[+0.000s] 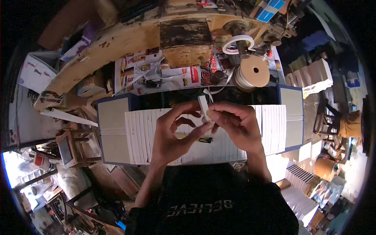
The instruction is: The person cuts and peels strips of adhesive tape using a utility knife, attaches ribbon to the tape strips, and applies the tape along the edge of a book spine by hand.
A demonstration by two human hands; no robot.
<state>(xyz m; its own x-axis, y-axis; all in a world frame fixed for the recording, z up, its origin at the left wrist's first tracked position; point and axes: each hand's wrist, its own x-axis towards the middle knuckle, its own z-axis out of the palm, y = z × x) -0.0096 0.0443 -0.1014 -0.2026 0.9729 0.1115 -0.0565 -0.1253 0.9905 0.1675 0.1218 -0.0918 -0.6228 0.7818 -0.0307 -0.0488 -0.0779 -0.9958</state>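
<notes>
A short white strip with a dark-ribbed edge (pixel 203 105) stands upright between my fingertips, over the middle of a row of white page blocks (pixel 141 135). My right hand (pixel 241 127) pinches it between thumb and index finger from the right. On the other side, my left hand (pixel 172 135) curls round, its thumb and fingers closed on the strip's left edge and lower end. Below the fingertips, a small black-and-yellow item (pixel 205 140) lies on the blocks; its kind is unclear.
Grey boards with blue edges, one at the left (pixel 113 129) and one at the right (pixel 291 117), flank the row. Beyond it are a spool of white tape (pixel 255 72), a white ring (pixel 238 44) and a wooden block (pixel 186 55) on printed paper. A wooden stool (pixel 78 147) stands left.
</notes>
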